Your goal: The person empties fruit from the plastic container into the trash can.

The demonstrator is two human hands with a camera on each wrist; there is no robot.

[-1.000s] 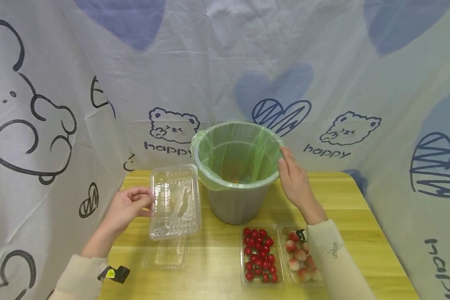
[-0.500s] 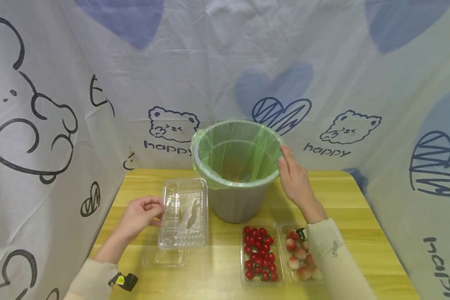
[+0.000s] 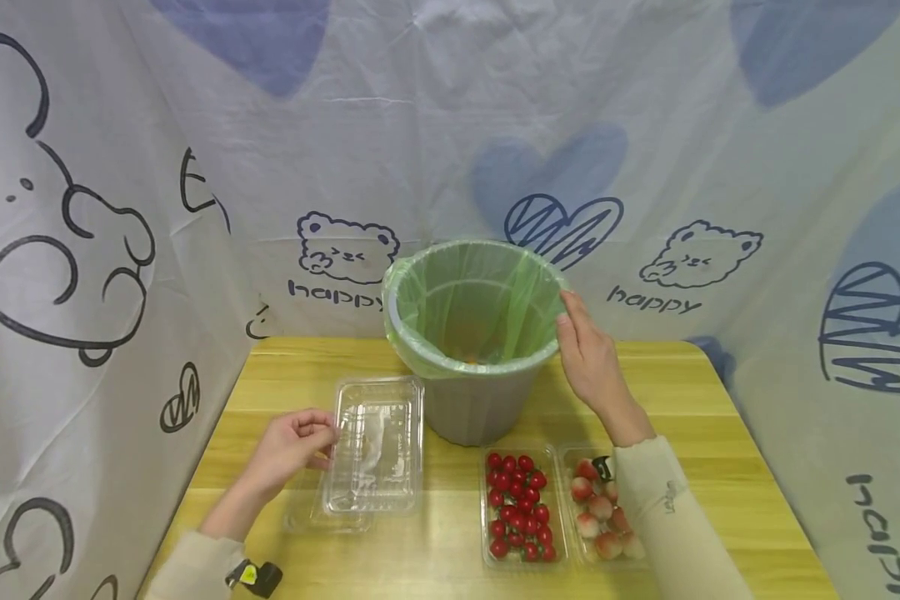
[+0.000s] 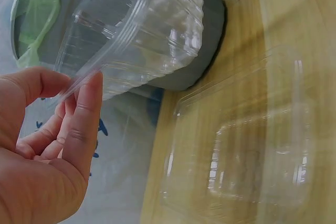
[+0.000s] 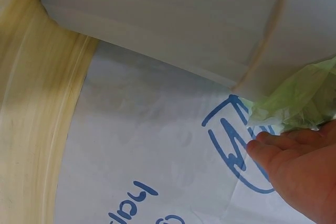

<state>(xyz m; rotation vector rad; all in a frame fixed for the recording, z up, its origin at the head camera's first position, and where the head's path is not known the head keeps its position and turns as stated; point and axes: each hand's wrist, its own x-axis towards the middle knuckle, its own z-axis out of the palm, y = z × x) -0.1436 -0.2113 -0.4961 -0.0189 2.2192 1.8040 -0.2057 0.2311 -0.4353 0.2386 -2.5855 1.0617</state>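
Note:
My left hand [image 3: 296,446] pinches the left edge of a clear plastic fruit box [image 3: 378,446] between thumb and fingers. In the left wrist view that box [image 4: 163,40] is clear of the table and tilted, its ribbed wall showing. Under and left of it, a second clear plastic container [image 4: 252,150] lies on the table. My right hand [image 3: 588,358] rests with fairly straight fingers against the right rim of a grey trash bin [image 3: 476,408]. A green bag [image 3: 420,354] lines the bin and folds over its rim. In the right wrist view, the fingertips [image 5: 257,148] are beside the bag's overhang.
A clear box of cherry tomatoes [image 3: 521,508] stands at the front right of the wooden table [image 3: 420,567]. Beside it, a box of pale red strawberries [image 3: 603,525] is partly covered by the right sleeve [image 3: 671,508]. A printed cloth [image 3: 435,125] encloses the table's back and sides.
The left hand has carried the clear box rightward and down, closer to the table and in front of the bin. My right hand stays at the rim.

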